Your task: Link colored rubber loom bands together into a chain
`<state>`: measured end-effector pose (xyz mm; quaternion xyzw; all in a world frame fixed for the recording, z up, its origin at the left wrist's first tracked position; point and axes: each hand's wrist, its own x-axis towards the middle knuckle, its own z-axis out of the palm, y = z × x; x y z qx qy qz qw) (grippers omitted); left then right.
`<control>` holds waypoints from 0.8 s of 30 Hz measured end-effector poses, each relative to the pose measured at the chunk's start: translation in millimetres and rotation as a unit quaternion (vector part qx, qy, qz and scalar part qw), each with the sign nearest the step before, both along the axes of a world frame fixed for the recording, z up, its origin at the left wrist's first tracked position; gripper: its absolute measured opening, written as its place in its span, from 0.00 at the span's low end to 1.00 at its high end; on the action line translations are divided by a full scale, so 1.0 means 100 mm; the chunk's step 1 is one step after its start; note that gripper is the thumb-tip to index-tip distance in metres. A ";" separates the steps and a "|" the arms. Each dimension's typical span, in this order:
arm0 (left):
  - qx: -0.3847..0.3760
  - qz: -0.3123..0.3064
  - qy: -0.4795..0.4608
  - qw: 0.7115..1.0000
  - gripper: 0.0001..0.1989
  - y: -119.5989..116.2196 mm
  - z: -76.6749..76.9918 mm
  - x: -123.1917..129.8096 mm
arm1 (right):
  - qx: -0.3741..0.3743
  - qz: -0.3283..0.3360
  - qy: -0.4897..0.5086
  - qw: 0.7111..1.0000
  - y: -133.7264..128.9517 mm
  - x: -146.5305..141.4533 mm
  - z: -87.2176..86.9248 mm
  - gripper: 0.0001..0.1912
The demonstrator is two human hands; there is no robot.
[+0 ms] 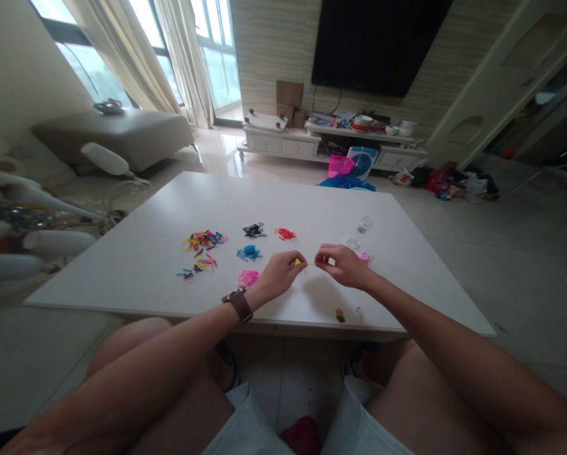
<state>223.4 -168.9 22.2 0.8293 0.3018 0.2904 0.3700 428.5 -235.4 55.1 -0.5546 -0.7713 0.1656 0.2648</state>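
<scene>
Between my two hands, above the white table, a thin yellow rubber band (310, 264) is held out in a short line. My left hand (281, 273) pinches one end between thumb and fingertips; my right hand (344, 265) pinches the other. Left of my hands lie small piles of bands: mixed colours (204, 240), black (254, 231), blue (249, 253), red (285, 234) and pink (248, 277). The pink pile is closest to my left wrist. Some yellow shows just behind my left fingertips. Partly behind my right hand is a small bright pink item (365, 258).
Near the front edge of the white table (146, 265) lie a small yellow-and-dark figure (340, 315) and a clear little piece (360, 313). Clear containers (365, 224) stand at the right. Beyond are a pink basket (340, 165) and a TV cabinet (269, 144).
</scene>
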 end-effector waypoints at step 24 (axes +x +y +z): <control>-0.634 0.055 -0.257 0.727 0.22 0.44 -0.03 -0.13 | -0.037 -0.114 -0.092 0.988 0.47 -0.22 -0.64 0.05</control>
